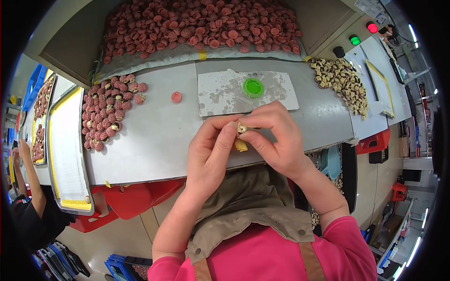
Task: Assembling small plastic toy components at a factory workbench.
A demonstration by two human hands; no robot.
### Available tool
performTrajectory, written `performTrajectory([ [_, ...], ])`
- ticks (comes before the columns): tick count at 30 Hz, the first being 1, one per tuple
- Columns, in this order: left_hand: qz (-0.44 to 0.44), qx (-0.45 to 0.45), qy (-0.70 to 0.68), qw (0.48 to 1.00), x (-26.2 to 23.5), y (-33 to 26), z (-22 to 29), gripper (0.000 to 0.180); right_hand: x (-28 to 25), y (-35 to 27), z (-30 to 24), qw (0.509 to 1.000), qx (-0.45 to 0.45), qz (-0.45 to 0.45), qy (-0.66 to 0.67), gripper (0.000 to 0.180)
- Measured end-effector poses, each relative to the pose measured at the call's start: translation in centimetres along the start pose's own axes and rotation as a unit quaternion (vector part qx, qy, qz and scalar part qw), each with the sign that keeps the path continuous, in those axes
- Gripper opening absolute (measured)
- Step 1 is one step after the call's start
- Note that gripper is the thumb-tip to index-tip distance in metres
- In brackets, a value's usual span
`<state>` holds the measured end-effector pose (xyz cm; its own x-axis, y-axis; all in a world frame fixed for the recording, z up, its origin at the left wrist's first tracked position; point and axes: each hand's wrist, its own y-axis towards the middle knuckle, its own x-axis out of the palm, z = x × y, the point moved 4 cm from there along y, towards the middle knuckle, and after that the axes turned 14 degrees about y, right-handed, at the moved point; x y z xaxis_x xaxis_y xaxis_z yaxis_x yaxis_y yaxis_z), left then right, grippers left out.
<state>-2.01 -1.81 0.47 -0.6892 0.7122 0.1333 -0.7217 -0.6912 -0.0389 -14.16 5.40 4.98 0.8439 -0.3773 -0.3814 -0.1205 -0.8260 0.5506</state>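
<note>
Near the table's front edge, a small cream piece with dark marks (pixel 241 128) is pinched between the fingertips of both hands. My left hand (pixel 212 147) closes thumb and fingers on its left side. My right hand (pixel 276 136) grips the same piece from the right, its thumb beneath. Fingertips hide part of it. Just beyond the hands, a round green dish (pixel 253 87) sits on a white board with grey blotches (pixel 213 91). A single pink ridged cup (pixel 176 97) lies to the left of that board.
Pink ridged cups (pixel 206 28) are heaped at the back on grey cloth. Pink pieces with cream parts (pixel 105 107) pile up left, beside a yellow-edged tray (pixel 70 145). Cream-and-dark pieces (pixel 342 84) lie right. Green and red buttons (pixel 355 40) stand upper right. A co-worker's arm (pixel 33 173) shows far left.
</note>
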Motion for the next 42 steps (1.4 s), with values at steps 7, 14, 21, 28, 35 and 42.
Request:
performTrajectory([
  [7, -0.063, 0.005, -0.033, 0.997, 1.2, 0.3, 0.7, 0.041, -0.2, -2.3, 1.8, 0.958, 0.182, 0.000, 0.222, 0.030],
  [14, -0.098, 0.002, 0.009, 0.995, 1.8, 0.6, 0.6, 0.044, -1.2, -2.6, 2.9, 0.960, 0.124, -0.027, 0.251, 0.029],
  [21, -0.092, -0.023, 0.000, 0.996, 2.3, 0.5, 1.3, 0.046, -1.6, -3.2, 1.4, 0.988, 0.085, -0.004, 0.128, 0.033],
  [28, -0.089, -0.082, -0.044, 0.992, 2.6, 0.7, 1.3, 0.045, -1.7, -3.0, 1.0, 0.991, 0.082, 0.033, 0.097, 0.034],
  [35, -0.105, -0.060, -0.026, 0.992, 2.7, 0.9, 0.9, 0.045, -1.7, -2.9, 1.7, 0.981, 0.118, 0.040, 0.151, 0.031],
  [42, -0.113, -0.062, -0.016, 0.992, 2.9, 1.2, 0.5, 0.044, -2.1, -2.9, 2.4, 0.978, 0.123, 0.010, 0.167, 0.028],
])
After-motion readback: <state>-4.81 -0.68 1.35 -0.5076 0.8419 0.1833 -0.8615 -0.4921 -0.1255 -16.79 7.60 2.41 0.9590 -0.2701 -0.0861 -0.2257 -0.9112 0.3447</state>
